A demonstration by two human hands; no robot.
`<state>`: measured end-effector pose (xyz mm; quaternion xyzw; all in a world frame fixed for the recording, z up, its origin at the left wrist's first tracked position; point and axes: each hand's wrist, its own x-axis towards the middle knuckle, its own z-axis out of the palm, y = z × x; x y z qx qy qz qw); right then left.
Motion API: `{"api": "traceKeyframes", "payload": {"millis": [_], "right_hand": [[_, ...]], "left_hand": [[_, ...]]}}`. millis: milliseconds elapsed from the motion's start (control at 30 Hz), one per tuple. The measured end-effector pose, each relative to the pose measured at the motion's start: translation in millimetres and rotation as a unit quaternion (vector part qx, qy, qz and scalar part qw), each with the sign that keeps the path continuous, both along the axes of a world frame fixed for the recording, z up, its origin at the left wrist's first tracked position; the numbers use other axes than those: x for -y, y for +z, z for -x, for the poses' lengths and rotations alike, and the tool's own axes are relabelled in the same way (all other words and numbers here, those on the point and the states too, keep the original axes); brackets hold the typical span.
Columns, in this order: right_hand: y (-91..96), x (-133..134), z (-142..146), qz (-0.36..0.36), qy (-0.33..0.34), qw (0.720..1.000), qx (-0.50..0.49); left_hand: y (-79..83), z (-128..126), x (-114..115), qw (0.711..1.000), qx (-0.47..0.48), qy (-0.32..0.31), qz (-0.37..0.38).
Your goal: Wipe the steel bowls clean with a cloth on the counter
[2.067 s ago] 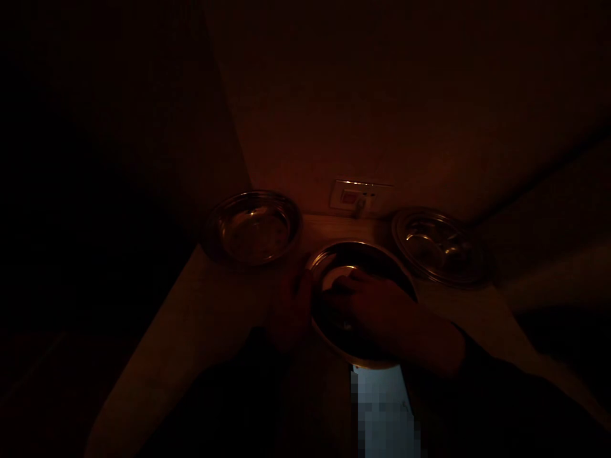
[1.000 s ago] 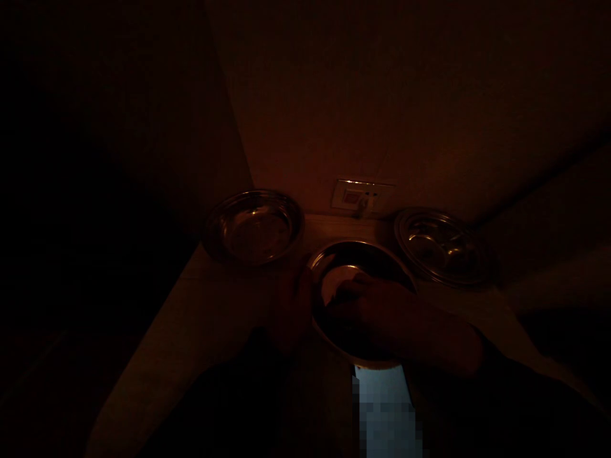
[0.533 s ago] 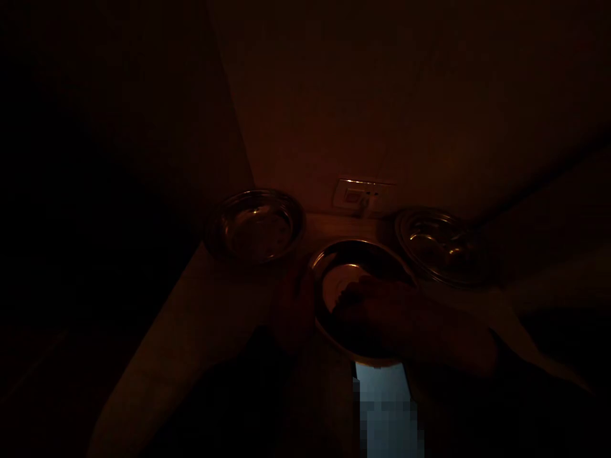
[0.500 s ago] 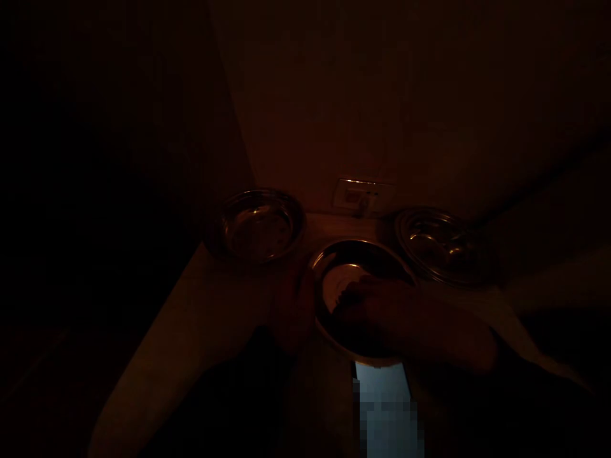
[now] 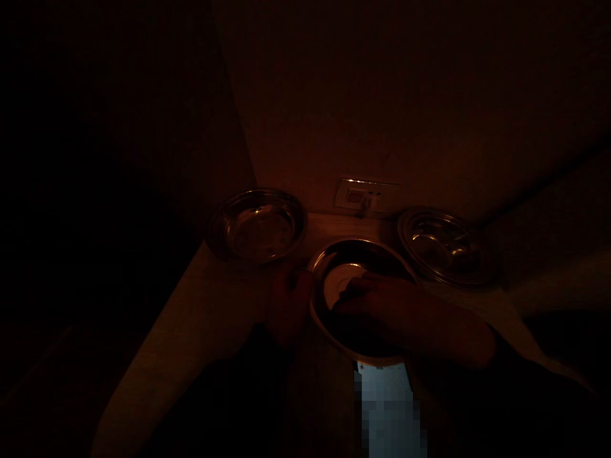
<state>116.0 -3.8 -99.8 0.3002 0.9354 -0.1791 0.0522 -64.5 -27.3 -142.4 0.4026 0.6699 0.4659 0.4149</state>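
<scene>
The light is very dim. A round metal bowl (image 5: 344,287) with a shiny rim stands in the middle of the wooden surface. My right hand (image 5: 382,305) reaches into it from the right, fingers bent down and together over its floor. Whatever they hold is lost in shadow. Close against the bowl's left rim is my left hand (image 5: 289,305), its fingers curled. Darkness hides whether it grips the rim or something small. A phone-like lit screen (image 5: 389,401), partly pixelated, lies just in front of the bowl.
A second shallow metal bowl (image 5: 260,235) sits at the back left of the wooden tabletop (image 5: 191,318). At the back right is a metal dish (image 5: 439,251) with shiny, rounded shapes in it. Behind, a socket plate (image 5: 365,196) is set low in the wall.
My left hand has shifted slightly up and left along the bowl's rim, its fingers more curled. The right hand's fingers have moved a little within the bowl. A dark ridged edge beside them no longer shows.
</scene>
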Motion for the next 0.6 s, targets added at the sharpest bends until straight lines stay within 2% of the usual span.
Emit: {"api": "traceKeyframes", "payload": {"millis": [167, 333, 533, 600], "right_hand": [[-4.6, 0.1, 6.7, -0.065, -0.062, 0.995, 0.032], [-4.4, -0.3, 10.4, -0.101, -0.066, 0.99, 0.066], [7.6, 6.1, 0.8, -0.018, -0.028, 0.997, 0.068], [6.8, 5.5, -0.1, -0.029, -0.035, 0.997, 0.065]], "left_hand": [[-0.1, -2.4, -0.1, 0.999, -0.003, -0.002, -0.034], [-0.1, -3.8, -2.5, 1.0, 0.008, -0.012, -0.028], [-0.8, -5.6, -2.6, 0.998, -0.02, -0.034, -0.053], [-1.1, -6.1, -1.7, 0.997, -0.016, -0.049, -0.061]]}}
